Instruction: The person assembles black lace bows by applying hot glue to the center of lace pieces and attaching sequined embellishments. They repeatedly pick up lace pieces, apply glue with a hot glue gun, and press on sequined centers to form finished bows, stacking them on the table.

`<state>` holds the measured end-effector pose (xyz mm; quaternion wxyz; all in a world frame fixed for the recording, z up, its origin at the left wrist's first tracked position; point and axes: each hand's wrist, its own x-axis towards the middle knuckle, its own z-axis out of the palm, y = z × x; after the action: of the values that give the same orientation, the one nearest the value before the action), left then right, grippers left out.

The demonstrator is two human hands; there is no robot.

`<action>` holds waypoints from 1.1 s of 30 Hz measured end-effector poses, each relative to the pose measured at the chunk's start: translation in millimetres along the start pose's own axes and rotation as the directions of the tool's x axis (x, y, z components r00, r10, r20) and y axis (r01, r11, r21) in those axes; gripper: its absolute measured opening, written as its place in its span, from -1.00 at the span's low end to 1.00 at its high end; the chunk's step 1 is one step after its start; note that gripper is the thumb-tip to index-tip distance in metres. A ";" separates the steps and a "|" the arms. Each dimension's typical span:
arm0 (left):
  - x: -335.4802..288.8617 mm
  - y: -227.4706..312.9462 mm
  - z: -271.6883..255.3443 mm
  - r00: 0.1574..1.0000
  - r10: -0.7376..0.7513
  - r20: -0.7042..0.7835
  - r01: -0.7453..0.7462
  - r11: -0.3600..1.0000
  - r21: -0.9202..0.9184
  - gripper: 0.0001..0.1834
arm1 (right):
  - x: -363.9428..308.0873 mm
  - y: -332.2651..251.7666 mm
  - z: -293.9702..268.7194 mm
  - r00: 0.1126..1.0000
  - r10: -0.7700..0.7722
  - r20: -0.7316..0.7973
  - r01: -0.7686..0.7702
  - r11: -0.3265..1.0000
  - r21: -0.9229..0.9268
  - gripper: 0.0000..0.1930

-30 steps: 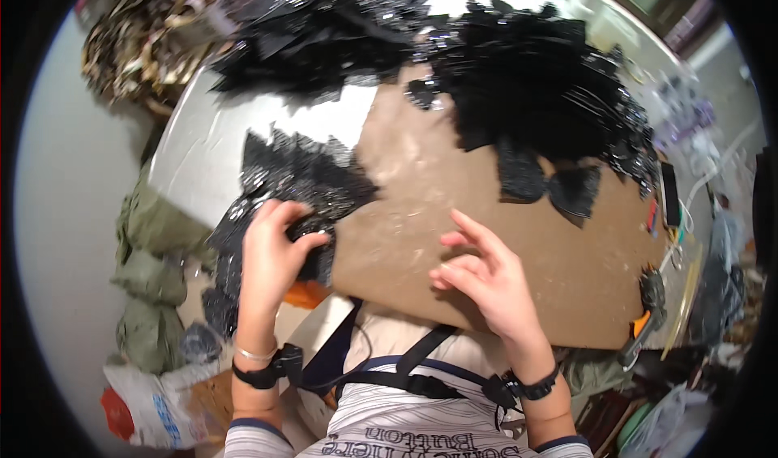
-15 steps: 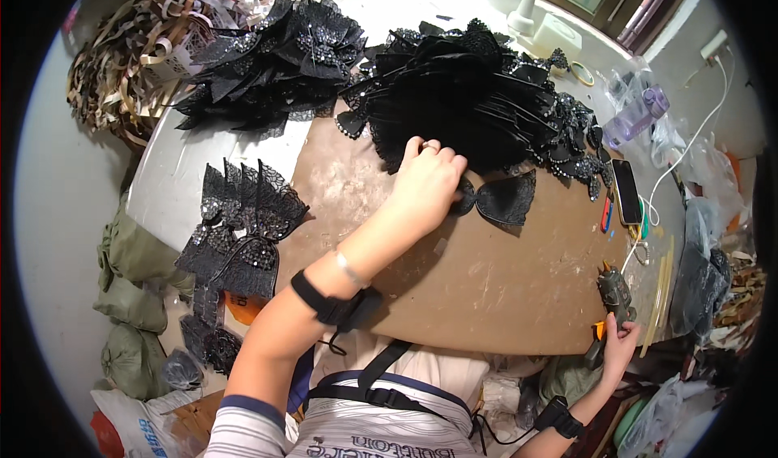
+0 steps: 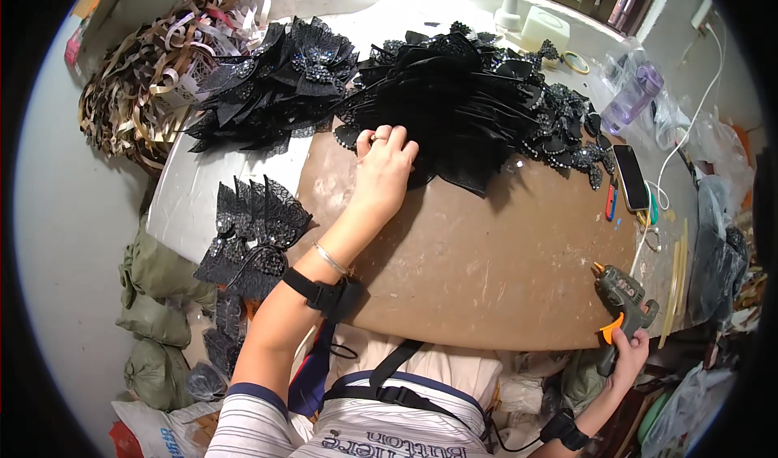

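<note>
My left hand point(image 3: 386, 170) is closed, its fingers curled at the lower left edge of a large pile of black fabric pieces point(image 3: 442, 106). It pinches black fabric there, though the fingertips are partly hidden. A pointed black flap point(image 3: 470, 178) hangs out of the pile's front edge to the right of this hand. Over at the table's right front edge, my right hand point(image 3: 629, 357) is wrapped around the handle of a dark hot glue gun point(image 3: 624, 292) with an orange trigger. The gun's nozzle points up and left.
Black lace pieces point(image 3: 279, 85) are heaped at the back left, and several sequinned ones point(image 3: 253, 231) lie at the left edge. A phone point(image 3: 631, 178), red-blue cutter point(image 3: 611, 200), glue sticks point(image 3: 674, 288), purple bottle point(image 3: 634, 100) and white cable point(image 3: 689, 142) are on the right.
My left hand has moved left along the pile, and the black bow piece no longer lies separately on the table. The glue gun has turned, with my right hand further around its handle.
</note>
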<state>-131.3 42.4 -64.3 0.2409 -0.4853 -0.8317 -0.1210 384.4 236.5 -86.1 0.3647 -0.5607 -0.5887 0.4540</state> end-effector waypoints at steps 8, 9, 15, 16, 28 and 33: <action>-18.5 40.5 -85.3 0.935 -0.029 0.353 0.260 0.734 -0.628 -0.75 | -50.4 -51.0 36.8 0.892 -0.212 0.399 -0.327 0.307 0.894 -0.38; -24.0 45.9 -87.5 0.874 0.018 0.486 0.359 0.649 -0.670 -0.73 | -55.2 -56.5 39.7 0.899 -0.234 0.370 -0.277 0.352 0.894 -0.39; -77.1 64.8 -56.1 0.814 0.055 0.579 0.444 0.585 -0.679 -0.80 | -78.8 -81.2 73.4 0.730 -0.375 0.572 -0.430 0.398 0.810 -0.63; -75.9 61.9 -60.4 0.870 0.021 0.492 0.371 0.631 -0.681 -0.81 | -81.2 -87.1 76.2 0.763 -0.278 0.584 -0.400 0.508 0.763 -0.65; -96.7 44.3 -64.4 0.951 -0.214 0.224 0.293 0.856 -0.425 -0.60 | -116.0 -135.9 140.8 0.612 0.040 0.790 -0.215 0.969 0.118 -0.58; -123.8 45.3 -63.3 0.905 -0.313 0.289 0.425 0.699 -0.574 -0.59 | -108.1 -142.7 169.1 0.604 0.172 0.778 -0.135 0.984 -0.113 -0.46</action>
<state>-23.0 -55.2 -75.8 -0.0345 -0.3683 -0.8413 -0.3941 190.2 113.9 2.7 0.0188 -0.3619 -0.6480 0.6699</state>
